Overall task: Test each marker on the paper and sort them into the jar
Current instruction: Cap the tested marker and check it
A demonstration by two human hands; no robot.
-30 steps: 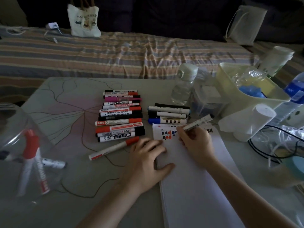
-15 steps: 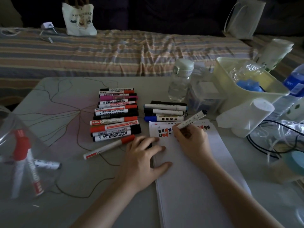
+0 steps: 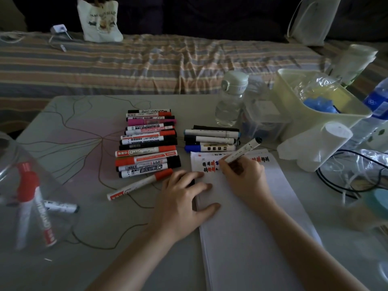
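we are mid-test: our right hand [image 3: 244,178] has its grip clamped on a marker [image 3: 244,151], tip down on the paper [image 3: 252,227]; our left hand [image 3: 184,198] lies flat, grip apart, steadying the sheet. next we'd judge capping, then reaching left across the surface to the jar [image 3: 25,196].
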